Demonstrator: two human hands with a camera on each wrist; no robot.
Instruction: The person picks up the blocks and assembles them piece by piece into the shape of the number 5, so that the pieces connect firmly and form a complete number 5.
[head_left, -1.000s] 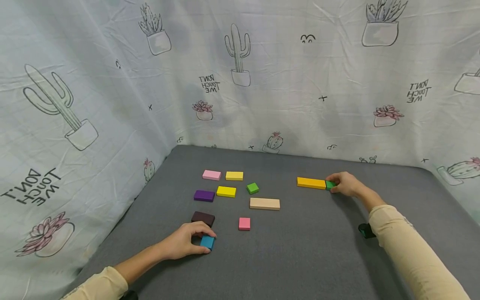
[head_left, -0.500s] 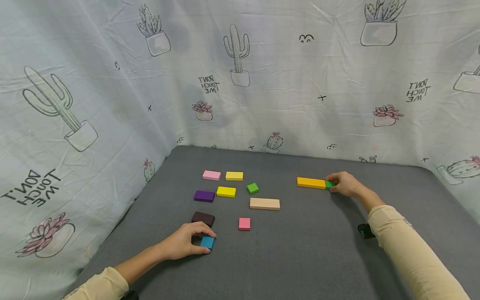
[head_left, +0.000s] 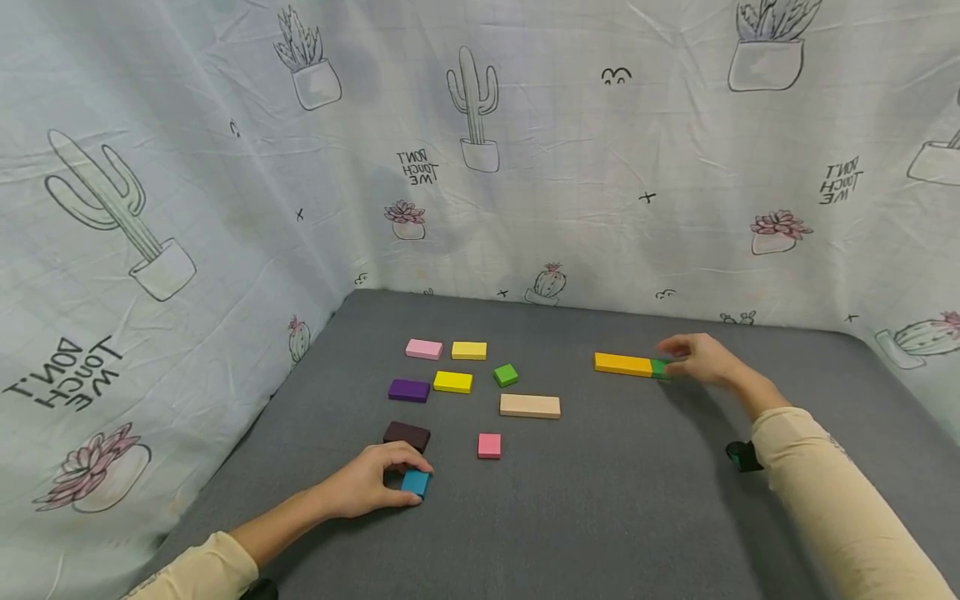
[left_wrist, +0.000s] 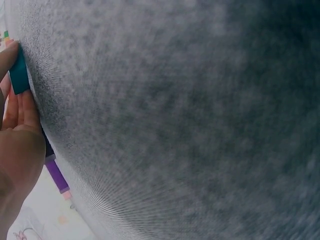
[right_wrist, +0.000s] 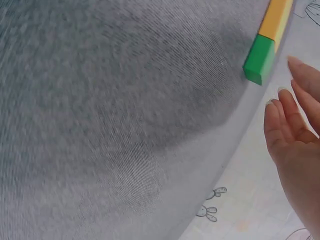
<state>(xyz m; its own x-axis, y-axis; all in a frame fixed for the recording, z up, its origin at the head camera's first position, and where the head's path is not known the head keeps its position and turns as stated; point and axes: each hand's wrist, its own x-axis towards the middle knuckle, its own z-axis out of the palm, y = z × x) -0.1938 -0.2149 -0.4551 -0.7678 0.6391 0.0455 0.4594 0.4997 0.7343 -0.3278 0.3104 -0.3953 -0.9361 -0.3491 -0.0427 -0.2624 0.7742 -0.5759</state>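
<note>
Thumb and fingers of my left hand [head_left: 372, 483] pinch a blue block [head_left: 416, 483] on the grey table, just in front of a dark brown block [head_left: 407, 436]. In the left wrist view the same blue block [left_wrist: 20, 75] shows between thumb and fingers. My right hand [head_left: 707, 362] is just above and right of a green block [head_left: 659, 369], its fingers loosely spread. That green block lies end to end with a long orange-yellow block [head_left: 622, 364]. The right wrist view shows the right hand [right_wrist: 295, 120] apart from the green block [right_wrist: 259, 59], holding nothing.
Between the hands lie a beige block [head_left: 529, 407], a coral block [head_left: 489, 447] and a light green block [head_left: 506, 375]. Further left are a purple block [head_left: 408, 391], two yellow blocks [head_left: 453, 382] and a pink block [head_left: 423, 349]. A patterned curtain [head_left: 555, 167] rises behind the table.
My right hand has let go of the green block and lifted slightly up and to the right. The left hand keeps its pinch on the blue block, unmoved.
</note>
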